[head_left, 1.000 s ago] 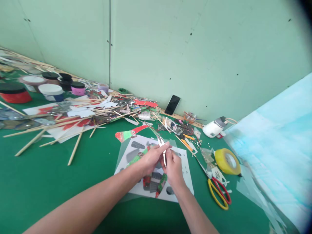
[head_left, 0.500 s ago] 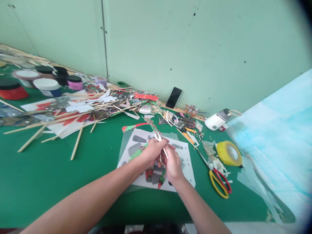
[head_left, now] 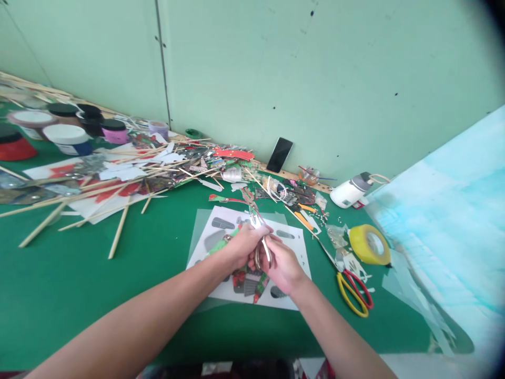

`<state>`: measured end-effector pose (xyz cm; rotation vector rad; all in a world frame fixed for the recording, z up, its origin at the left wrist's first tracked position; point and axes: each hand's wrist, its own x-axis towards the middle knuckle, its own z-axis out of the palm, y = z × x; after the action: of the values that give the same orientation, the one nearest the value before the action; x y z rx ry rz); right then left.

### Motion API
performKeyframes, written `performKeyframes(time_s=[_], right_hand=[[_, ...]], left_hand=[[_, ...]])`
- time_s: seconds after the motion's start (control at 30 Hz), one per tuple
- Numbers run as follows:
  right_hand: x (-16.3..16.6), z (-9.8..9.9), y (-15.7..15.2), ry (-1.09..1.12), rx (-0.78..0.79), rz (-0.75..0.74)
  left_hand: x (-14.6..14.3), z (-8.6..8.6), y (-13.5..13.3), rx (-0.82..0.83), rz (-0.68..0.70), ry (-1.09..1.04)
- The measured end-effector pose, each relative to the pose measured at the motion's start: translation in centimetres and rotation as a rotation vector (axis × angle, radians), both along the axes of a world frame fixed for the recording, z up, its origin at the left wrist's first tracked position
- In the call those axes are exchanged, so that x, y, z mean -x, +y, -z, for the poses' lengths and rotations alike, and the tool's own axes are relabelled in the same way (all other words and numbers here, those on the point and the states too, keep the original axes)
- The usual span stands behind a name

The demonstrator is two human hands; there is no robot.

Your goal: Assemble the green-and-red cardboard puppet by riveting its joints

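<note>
Both hands meet over the white sheet [head_left: 295,247] at the near middle of the green table [head_left: 118,284]. The left hand [head_left: 241,248] pinches the upper end of small metal snips [head_left: 263,251], and the right hand [head_left: 284,267] is curled round their lower end. A thin red-and-green cut-out [head_left: 225,199] runs from the fingers toward 11 o'clock. Whether either hand also grips it I cannot tell.

The snips look light, stiff and smooth, so they could slip. The firm hold is low on the springy arms, clear of the tips. The cut-out looks like flimsy film that creases easily and is best pinched by an edge.

- **4 o'clock:** scissors [head_left: 355,297]
- **3 o'clock:** tape [head_left: 369,245]
- **9 o'clock:** loose sticks [head_left: 118,231]
- **2 o'clock:** a bottle [head_left: 349,192]
- **12 o'clock:** a phone [head_left: 279,155] against the wall
- **10 o'clock:** jars [head_left: 67,139]
</note>
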<state>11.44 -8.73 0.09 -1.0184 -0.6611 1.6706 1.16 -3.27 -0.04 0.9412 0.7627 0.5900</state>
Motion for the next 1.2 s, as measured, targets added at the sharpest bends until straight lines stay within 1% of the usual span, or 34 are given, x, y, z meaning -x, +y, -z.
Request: performKeyframes(time_s=[0.17, 0.23, 0.3, 0.4, 0.5, 0.6, 0.63, 0.7, 0.77, 0.83, 0.9, 0.97, 1.07, 1.2], right_hand=[[-2.1, -0.2, 0.9, 0.04, 0.059, -0.25], [-2.5, -0.1, 1.5, 0.041, 0.124, -0.311], [-2.5, -0.1, 2.2, 0.018, 0.212, -0.335], [-2.2, 0.0, 3.1, -0.099, 0.267, -0.307], [-1.9, -0.1, 3.4, -0.186, 0.218, -0.266], [-1.9, -0.6, 3.3, -0.186, 0.161, -0.263], [-2.0, -0.8, 3.2, -0.19, 0.149, -0.26], [-2.1, -1.1, 2.8, -0.246, 0.14, -0.247], [-2.2, -1.3, 2.2, -0.401, 0.125, -0.218], [-2.3, -1.0, 1.6, -0.62, 0.079, -0.189], [-2.5, -0.4, 1.1, -0.802, 0.0, -0.188], [-2.6, 0.4, 0.8, -0.898, -0.063, -0.198], [-2.8, 1.1, 0.5, -0.938, -0.07, -0.166], [-2.5, 0.7, 0.0, -0.85, -0.018, -0.11]], left_hand=[[-0.1, 0.0, -0.2, 0.04, 0.056, 0.012], [-0.2, 0.2, -0.1, 0.048, 0.043, 0.038], [-0.3, 0.5, 0.0, 0.057, 0.042, 0.047], [-0.5, 0.7, 0.2, 0.096, 0.046, -0.028], [-0.5, 0.5, 0.4, 0.15, 0.034, -0.102], [0.3, -0.2, 1.2, 0.18, 0.039, -0.145], [0.7, -0.4, 1.6, 0.188, 0.03, -0.16], [1.5, -0.8, 2.7, 0.219, -0.05, -0.146], [2.2, -0.9, 3.7, 0.22, -0.096, -0.065], [2.5, -0.7, 4.4, 0.184, -0.14, 0.004], [2.4, -0.3, 4.6, 0.151, -0.194, 0.042], [2.0, 0.1, 4.6, 0.13, -0.245, 0.057], [1.5, 0.5, 4.3, 0.104, -0.299, 0.045], [1.5, 0.4, 4.0, 0.041, -0.339, -0.02]])
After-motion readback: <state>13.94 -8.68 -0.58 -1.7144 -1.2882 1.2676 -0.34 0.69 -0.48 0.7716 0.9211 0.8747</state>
